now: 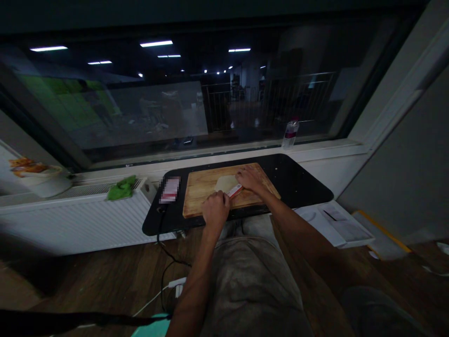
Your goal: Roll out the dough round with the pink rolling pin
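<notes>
A pale, flat round of dough (224, 183) lies on a wooden cutting board (196, 187). Across the dough's near right side runs a rolling pin (235, 191) with a red-and-white label around its middle. My left hand (215, 207) is closed on its near left end. At the far right end, my right hand (249, 178) is curled over the pin, partly covering the dough's right edge. The fingers of both hands hide the ends of the pin.
The board rests on a black tabletop (298, 182) against the window sill. A pixelated phone-like item (170, 189) lies left of the board. A water bottle (290, 134) stands on the sill. A green cloth (121, 188) lies on the radiator (87, 224). A cable (164, 248) hangs at left.
</notes>
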Available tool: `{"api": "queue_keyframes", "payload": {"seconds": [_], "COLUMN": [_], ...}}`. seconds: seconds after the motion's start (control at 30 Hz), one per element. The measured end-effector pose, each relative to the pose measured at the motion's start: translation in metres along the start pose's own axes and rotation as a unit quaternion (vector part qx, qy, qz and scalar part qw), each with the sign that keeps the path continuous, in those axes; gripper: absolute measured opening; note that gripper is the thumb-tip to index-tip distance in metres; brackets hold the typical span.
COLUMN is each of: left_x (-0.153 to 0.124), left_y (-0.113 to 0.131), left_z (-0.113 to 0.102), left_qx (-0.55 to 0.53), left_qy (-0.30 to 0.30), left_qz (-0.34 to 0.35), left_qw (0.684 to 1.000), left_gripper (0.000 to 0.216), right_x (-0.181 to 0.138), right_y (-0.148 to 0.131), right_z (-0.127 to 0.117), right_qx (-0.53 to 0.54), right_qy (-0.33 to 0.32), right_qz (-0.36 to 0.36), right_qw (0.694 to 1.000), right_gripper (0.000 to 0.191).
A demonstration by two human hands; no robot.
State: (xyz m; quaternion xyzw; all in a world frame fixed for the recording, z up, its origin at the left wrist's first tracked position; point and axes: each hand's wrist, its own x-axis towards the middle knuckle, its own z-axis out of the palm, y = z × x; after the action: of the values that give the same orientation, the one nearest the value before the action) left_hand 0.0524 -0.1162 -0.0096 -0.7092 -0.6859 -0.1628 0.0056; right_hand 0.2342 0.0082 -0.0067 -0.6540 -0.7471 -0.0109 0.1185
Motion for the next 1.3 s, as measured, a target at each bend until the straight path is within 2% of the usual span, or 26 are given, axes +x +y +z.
{"api": "queue_keyframes", "payload": {"seconds": [0.17, 0.47, 0.7, 0.87, 1.13, 1.3], "left_x": [0.006, 0.043, 0.064, 0.05, 0.007, 0.001], "left_y": [-0.003, -0.025, -0.038, -0.035, -0.009, -0.004], "left_z": [0.0, 0.0, 0.001, 0.003, 0.001, 0.003], "left_qx": [-0.001, -0.01, -0.05, -0.047, -0.023, -0.015], "left_qy": [-0.004, -0.051, -0.073, -0.07, -0.023, -0.006], "left_qz": [-0.008, -0.004, 0.012, 0.003, -0.007, -0.001], "left_qw": [1.0, 0.999, 0.996, 0.996, 0.999, 1.0], "left_gripper": [0.042, 0.05, 0.041, 0.042, 0.04, 0.04], "right_x": [0.0, -0.004, -0.005, -0.005, -0.01, -0.013], "right_y": [0.0, -0.003, -0.005, -0.004, -0.003, -0.002], "right_z": [0.001, -0.003, -0.005, -0.003, -0.006, -0.008], "right_qx": [0.017, 0.005, -0.002, -0.007, 0.005, 0.017], "right_qy": [0.007, 0.005, -0.005, -0.011, -0.02, -0.024], "right_qz": [0.01, 0.05, 0.059, 0.056, 0.044, 0.047], "right_qw": [1.0, 0.999, 0.998, 0.998, 0.999, 0.998], "right_gripper": [0.043, 0.046, 0.048, 0.051, 0.051, 0.052]}}
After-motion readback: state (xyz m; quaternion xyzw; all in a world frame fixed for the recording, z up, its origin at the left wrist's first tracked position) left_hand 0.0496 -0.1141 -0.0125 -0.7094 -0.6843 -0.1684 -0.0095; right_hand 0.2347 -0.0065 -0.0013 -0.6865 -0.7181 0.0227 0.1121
